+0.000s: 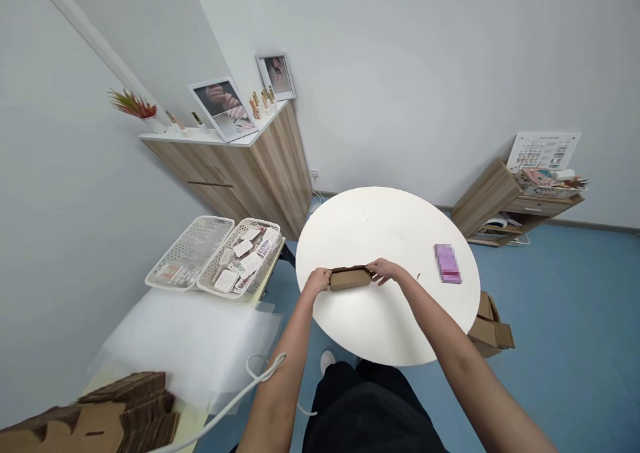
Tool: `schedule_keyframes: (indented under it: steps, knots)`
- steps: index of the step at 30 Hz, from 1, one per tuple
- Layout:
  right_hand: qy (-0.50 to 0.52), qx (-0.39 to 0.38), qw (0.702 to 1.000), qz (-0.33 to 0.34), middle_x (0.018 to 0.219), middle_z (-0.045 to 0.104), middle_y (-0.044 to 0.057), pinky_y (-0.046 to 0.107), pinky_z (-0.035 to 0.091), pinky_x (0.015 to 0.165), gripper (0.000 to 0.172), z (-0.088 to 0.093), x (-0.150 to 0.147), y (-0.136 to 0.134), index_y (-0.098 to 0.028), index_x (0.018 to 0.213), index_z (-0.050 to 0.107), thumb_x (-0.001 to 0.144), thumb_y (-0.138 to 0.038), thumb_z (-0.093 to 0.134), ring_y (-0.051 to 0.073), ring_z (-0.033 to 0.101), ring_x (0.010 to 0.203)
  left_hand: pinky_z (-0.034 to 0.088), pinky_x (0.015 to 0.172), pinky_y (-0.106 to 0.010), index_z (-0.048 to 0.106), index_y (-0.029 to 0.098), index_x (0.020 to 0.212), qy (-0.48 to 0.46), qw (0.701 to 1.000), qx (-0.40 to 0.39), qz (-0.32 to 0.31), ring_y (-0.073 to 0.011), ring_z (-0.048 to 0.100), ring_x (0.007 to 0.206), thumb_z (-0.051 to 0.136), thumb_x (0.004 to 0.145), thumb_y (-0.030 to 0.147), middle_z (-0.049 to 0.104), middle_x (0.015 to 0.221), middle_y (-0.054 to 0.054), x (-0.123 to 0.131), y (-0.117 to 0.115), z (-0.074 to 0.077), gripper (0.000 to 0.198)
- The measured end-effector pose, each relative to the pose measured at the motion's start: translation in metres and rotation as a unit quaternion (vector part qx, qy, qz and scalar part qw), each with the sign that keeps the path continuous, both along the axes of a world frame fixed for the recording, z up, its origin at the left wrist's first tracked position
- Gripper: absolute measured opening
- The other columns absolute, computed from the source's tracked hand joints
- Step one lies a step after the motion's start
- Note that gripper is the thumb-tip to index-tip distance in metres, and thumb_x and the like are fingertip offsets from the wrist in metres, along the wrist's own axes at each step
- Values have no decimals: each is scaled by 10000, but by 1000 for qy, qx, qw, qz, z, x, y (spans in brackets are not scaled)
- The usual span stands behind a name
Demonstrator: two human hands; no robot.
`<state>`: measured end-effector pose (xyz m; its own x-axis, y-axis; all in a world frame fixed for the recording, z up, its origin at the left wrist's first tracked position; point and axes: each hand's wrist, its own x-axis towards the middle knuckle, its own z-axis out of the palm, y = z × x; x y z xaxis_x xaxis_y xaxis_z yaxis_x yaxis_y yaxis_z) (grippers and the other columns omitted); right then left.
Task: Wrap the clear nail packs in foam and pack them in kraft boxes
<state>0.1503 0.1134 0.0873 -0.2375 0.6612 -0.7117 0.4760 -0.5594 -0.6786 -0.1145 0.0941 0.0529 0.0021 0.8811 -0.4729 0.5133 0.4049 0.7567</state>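
Note:
A small brown cardboard box (349,279) rests on the round white table (385,319), near its left side. My left hand (318,282) grips the box's left end, fingers curled round it. My right hand (385,270) is closed over the right end and top edge of the box. A pink-purple flat object (447,263) lies on the table to the right, apart from both hands.
Two white mesh baskets (193,251) with small packets stand on a side table at left, beside clear plastic sheets (195,339) and a stack of flat cardboard (120,413). More cardboard boxes (490,329) sit on the blue floor. A wooden cabinet (250,166) and a low shelf (505,203) line the wall.

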Motion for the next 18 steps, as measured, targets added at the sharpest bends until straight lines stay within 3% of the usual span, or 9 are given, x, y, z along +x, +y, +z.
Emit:
schedule_keyframes:
  steps: [3,8,18]
  knots:
    - [3,-10,1000,7,926,715,113,336,586,658,271,2,1,3,-164,899,711,767,-401,714,195,672,754,571,638,-281,704,141,820,-36,998,-56,-10,-213,719,723,611,847,347,742,892,-91,-5,6,3,228]
    - [16,-16,1000,2,1038,706,103,324,595,682,263,-2,5,1,-163,975,702,763,-315,732,172,674,767,591,685,-277,723,131,897,-80,994,-78,-13,-209,725,784,680,814,366,737,980,-92,-11,5,2,254]
    - [-20,36,999,-14,907,731,71,261,569,685,544,-14,2,-10,-150,1169,653,637,-122,763,141,664,719,590,785,-296,685,134,1099,-91,996,-11,-15,-226,702,949,800,708,265,731,1051,-103,-16,-12,-11,427]
